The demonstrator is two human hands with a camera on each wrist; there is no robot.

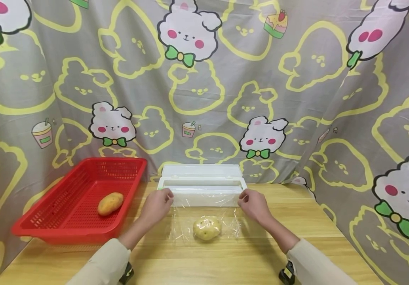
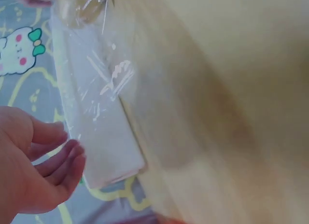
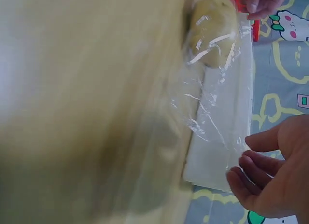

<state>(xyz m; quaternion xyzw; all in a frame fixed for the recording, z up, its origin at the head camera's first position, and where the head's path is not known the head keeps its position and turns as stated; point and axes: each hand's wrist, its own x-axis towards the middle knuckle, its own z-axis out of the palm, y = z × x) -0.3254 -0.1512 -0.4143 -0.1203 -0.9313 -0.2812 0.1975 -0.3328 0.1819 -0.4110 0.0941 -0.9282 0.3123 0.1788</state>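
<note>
On my feed the left hand [image 1: 158, 204] and right hand [image 1: 255, 204], apart, each pinch clear film [image 1: 183, 221] before the white box [image 1: 201, 171], covering a potato [image 1: 207, 228].

On the surface [image 1: 204, 265] we find a basket [image 1: 79, 235] left of a box [image 1: 201, 171], one potato [image 1: 110, 204] inside; a second potato [image 1: 207, 228], beneath film [image 1: 186, 215], lies before the box.
</note>
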